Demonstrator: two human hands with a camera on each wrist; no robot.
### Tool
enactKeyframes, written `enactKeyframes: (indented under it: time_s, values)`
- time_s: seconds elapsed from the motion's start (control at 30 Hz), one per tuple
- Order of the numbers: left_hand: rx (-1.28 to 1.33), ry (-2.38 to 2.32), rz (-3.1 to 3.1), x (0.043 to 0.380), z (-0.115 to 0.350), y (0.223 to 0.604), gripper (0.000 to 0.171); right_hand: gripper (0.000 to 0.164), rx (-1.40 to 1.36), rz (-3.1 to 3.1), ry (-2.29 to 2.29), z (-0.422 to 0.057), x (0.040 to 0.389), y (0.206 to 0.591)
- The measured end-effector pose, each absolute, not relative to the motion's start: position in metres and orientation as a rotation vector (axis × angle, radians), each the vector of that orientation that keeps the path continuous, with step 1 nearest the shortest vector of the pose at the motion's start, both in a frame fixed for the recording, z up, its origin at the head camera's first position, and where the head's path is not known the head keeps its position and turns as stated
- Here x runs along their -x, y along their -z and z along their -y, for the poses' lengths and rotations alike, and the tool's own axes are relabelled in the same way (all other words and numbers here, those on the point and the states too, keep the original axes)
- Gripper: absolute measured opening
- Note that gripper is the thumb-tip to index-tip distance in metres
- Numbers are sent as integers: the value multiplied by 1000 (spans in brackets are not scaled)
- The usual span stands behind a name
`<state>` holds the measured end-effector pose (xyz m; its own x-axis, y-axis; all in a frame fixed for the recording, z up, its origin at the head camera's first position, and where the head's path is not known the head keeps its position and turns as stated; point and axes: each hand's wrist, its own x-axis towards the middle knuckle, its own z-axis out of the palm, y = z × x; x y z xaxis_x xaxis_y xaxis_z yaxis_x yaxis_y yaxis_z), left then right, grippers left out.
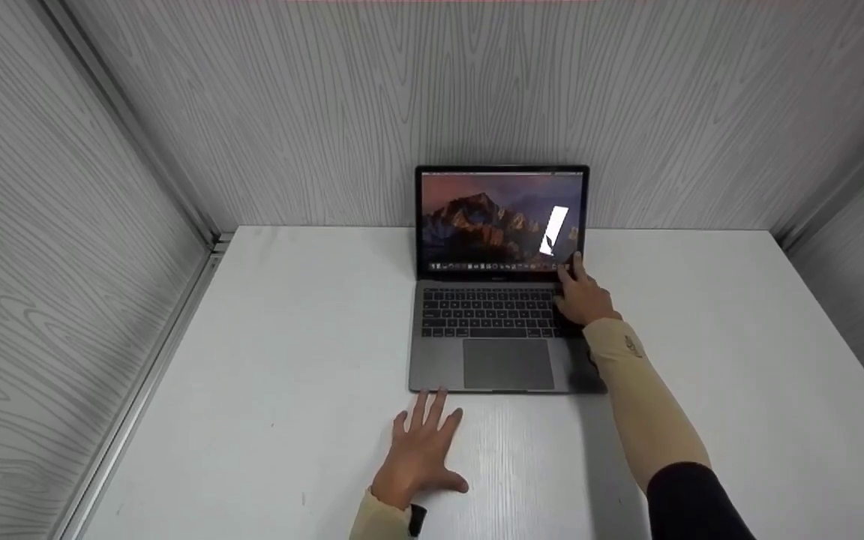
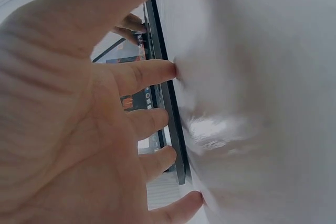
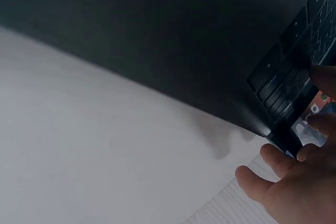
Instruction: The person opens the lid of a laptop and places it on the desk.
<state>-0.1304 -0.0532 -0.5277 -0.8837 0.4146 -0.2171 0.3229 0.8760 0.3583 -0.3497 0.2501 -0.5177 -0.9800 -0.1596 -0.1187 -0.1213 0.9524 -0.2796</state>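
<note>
A grey laptop (image 1: 507,365) lies opened on the white table, its lit screen (image 1: 477,217) showing a mountain picture. At its front edge, left of centre, is my left hand (image 1: 421,457), palm down with fingers spread. In the left wrist view, fingertips (image 2: 167,70) of that hand meet the table and the laptop's front edge (image 2: 170,114). My right hand (image 1: 586,296) reaches over the right end of the keyboard (image 1: 484,311), with extended fingers at the screen's lower right corner. The right wrist view shows its fingers (image 3: 254,182) beside the hinge corner; whether they press the screen is hard to tell.
The white table (image 1: 289,337) extends on both sides of the laptop. Behind the screen rises a grey wood-grain wall (image 1: 327,112). Another such panel (image 1: 49,262) borders the left side, with a metal rail (image 1: 154,352) along its foot. A bright reflection shows on the screen.
</note>
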Motion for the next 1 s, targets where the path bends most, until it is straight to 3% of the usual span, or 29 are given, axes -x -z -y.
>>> enactKeyframes:
  time_s: [0.2, 0.5, 1.0]
  values:
    - [-571, -448, -2774, 130, 53, 528, 106, 56, 231, -2944, 403, -251, 338, 525]
    - [-592, -437, -2777, 129, 55, 525, 104, 64, 223, -2749, 384, -255, 310, 518]
    - [-566, -429, -2794, 127, 52, 521, 102, 61, 366, -2759, 274, -243, 211, 507]
